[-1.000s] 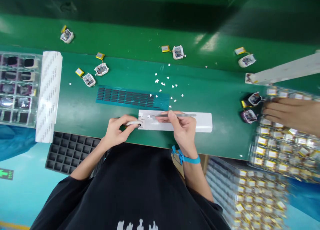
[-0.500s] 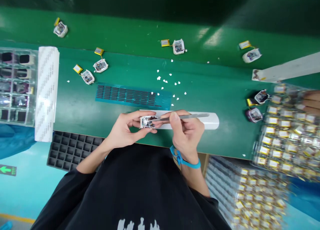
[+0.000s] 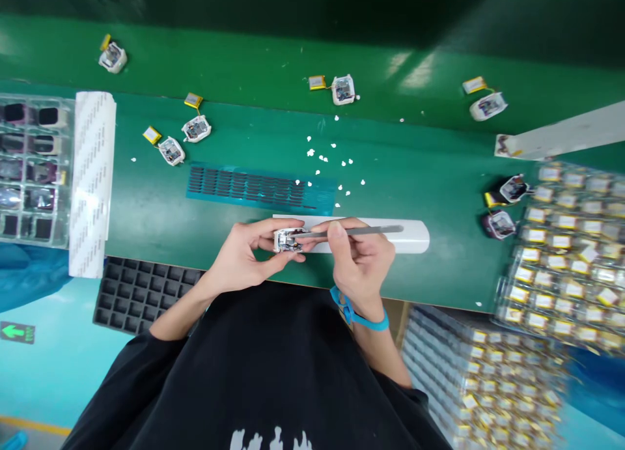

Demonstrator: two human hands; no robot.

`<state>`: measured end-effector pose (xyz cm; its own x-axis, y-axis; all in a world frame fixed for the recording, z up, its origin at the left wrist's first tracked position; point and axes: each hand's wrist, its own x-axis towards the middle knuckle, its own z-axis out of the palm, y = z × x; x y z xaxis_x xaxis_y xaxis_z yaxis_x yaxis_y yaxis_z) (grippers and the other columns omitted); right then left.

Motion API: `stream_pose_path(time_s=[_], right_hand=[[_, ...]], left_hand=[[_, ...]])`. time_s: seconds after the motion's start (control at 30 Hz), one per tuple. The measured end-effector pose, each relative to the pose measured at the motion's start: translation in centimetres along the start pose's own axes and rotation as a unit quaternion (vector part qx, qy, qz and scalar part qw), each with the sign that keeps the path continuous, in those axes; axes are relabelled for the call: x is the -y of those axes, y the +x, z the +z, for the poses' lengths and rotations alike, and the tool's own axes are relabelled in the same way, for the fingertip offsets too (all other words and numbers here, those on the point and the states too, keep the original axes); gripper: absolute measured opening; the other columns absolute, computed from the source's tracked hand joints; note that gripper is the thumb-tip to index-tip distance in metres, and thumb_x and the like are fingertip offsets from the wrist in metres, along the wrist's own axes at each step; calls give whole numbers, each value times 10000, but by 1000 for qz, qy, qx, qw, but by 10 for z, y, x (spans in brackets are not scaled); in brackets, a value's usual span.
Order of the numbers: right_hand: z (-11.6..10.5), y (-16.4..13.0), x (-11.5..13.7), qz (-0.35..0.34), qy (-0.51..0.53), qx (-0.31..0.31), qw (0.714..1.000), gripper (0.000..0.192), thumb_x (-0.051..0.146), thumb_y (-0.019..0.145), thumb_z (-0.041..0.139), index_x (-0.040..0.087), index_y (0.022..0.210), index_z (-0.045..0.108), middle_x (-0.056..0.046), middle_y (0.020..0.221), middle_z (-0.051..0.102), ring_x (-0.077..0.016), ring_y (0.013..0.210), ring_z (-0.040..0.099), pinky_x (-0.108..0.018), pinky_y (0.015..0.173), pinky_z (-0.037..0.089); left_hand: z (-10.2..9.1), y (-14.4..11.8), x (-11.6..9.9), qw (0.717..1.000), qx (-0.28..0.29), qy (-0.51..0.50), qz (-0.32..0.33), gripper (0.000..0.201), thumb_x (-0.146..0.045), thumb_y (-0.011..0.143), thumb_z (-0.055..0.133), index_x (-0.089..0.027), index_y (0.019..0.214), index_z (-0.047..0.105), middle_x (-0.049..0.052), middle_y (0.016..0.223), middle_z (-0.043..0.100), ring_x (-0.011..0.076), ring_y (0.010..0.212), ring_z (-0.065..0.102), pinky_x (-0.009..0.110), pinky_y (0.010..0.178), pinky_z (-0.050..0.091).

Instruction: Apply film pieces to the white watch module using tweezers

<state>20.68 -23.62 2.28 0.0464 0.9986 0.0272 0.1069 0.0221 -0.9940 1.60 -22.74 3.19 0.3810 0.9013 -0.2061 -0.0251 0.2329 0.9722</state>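
My left hand (image 3: 247,254) pinches a small white watch case (image 3: 284,240) by its edges, between thumb and fingers. Its open side faces up and shows a circuit board. Metal tweezers (image 3: 364,231) lie in the closed fingers of my right hand (image 3: 361,258), which wears a blue wrist strap. Their tip reaches into the case; whether it grips a part is too small to tell. Beneath both hands is a white glossy strip (image 3: 413,237). Just beyond them lies a blue film sheet (image 3: 263,188) with rows of thin dark strips.
Several white bits (image 3: 322,159) are scattered ahead. Open watch cases with yellow batteries lie around, one (image 3: 344,90) on the far green strip. A patterned white strip (image 3: 92,183) and clear tray (image 3: 61,170) are left; battery trays (image 3: 561,261) right. A black tray (image 3: 141,294) sits below the edge.
The cases on the far strip have shifted slightly left. Another person's hand at the right trays has left view. My right hand and tweezers tilt slightly left; my left hand stays put.
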Motion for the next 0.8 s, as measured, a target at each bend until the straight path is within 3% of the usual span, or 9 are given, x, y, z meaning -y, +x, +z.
stream_pose_path(time_s=[0.17,0.3,0.37,0.47,0.6,0.7,0.8], right_hand=[[7,-8,-6,-13,-7,-14,1000,270,348,1078,593,241,952,807,-35,854,814,-205,725,793,-320,693,674],[-4,-12,-14,-38,-36,-21,998,254,372,1079,591,248,1052,811,-39,898,817,-220,767,801,-359,720,683],[-17,-7,-18,-83,-68,-37,994,225,350,1070,604,264,1087,811,-37,945,822,-218,782,796,-369,704,669],[-37,11,-22,-130,-167,-31,977,188,299,1051,635,297,1098,816,-20,997,827,-220,830,784,-397,760,651],[-50,35,-26,-141,-225,50,963,183,262,1047,647,301,1098,819,2,1054,824,-218,928,772,-400,855,638],[-53,41,-31,-134,-224,105,960,181,272,1047,652,298,1106,821,3,1055,823,-224,960,763,-405,884,635],[-58,39,-36,-115,-211,117,963,182,291,1046,653,309,1109,823,2,1064,821,-232,1012,755,-420,917,635]], left_hand=[[-5,1,4,1000,4,7,-27,341,-319,978,730,-122,1256,739,118,1050,836,262,829,840,322,778,710],[-11,1,5,999,9,43,-29,352,-412,1031,664,-127,1214,760,99,925,839,250,773,832,325,724,683],[-15,4,3,996,0,90,1,331,-389,1052,629,-145,1241,750,79,890,838,220,760,821,310,742,662],[-22,17,0,974,-12,206,96,261,-325,1064,586,-178,1203,752,78,1038,837,201,892,808,320,870,632],[-33,46,1,911,49,358,201,243,-221,1064,530,-190,1186,738,87,1249,787,255,1310,679,437,1111,526],[-41,62,7,895,104,379,210,237,-203,1068,520,-186,1210,710,95,1273,773,263,1378,626,456,1122,505],[-47,70,18,891,165,369,207,227,-249,1083,519,-202,1192,713,95,1263,770,259,1354,635,445,1112,493]])
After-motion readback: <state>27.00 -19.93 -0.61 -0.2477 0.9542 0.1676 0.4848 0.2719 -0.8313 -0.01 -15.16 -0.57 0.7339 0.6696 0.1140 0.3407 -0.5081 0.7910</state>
